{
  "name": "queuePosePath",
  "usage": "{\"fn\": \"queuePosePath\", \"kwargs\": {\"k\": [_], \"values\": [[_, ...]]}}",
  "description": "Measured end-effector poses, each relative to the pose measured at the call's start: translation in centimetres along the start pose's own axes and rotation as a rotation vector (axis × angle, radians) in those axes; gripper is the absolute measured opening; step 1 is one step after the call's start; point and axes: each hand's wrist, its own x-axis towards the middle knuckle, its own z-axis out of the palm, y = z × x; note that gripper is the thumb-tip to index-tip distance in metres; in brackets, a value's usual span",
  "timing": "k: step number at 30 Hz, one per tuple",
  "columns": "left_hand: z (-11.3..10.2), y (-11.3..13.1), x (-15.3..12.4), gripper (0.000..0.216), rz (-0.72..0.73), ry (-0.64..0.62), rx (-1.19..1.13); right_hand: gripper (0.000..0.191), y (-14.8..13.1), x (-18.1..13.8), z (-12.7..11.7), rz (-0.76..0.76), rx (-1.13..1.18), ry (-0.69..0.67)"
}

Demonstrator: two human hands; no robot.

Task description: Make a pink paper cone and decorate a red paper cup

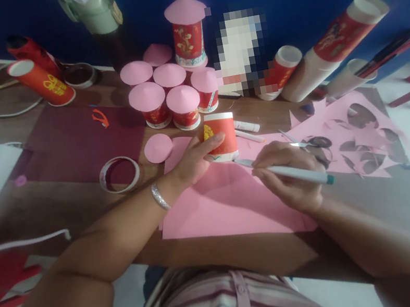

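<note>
My left hand [200, 157] is wrapped round a short red cardboard tube [227, 136] with a yellow pattern and a white band at its lower rim. Green marks show on that band. In my right hand [291, 170] is a white marker with a green end [304, 174], its tip at or very close to the tube's lower edge. Both hands are over pink paper sheets [216, 215]. Just left of the tube lies a pink paper cone [158, 148]. Behind it stand several small red tubes topped with pink cones [184, 105], one raised on another [189, 34].
Cut pink scraps [347, 149] and scissors [302, 144] lie at the right. More markers [248, 126] rest behind the tube. A tape roll [119, 174], an orange clip-like piece [100, 118] and a red tube [44, 84] are at the left. Long tubes [336, 40] lean at back right.
</note>
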Motion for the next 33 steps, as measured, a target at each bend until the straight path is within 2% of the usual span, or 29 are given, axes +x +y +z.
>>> {"fn": "queuePosePath", "kwargs": {"k": [3, 14, 22, 33], "values": [[0.0, 0.0, -0.1, 0.039, -0.001, -0.011, 0.013, 0.008, -0.4, -0.1, 0.2, -0.004, 0.005, 0.013], [-0.3, -0.3, 0.1, 0.037, 0.016, -0.053, 0.000, 0.022, -1.0, -0.5, 0.4, 0.086, -0.231, -0.005], [-0.1, 0.0, 0.0, 0.038, -0.006, -0.013, 0.041, 0.020, -0.9, -0.4, 0.5, 0.158, -0.203, -0.014], [-0.5, -0.4, 0.0, 0.032, 0.036, -0.044, 0.039, 0.019, -0.6, -0.7, 0.8, 0.190, -0.186, 0.044]]}}
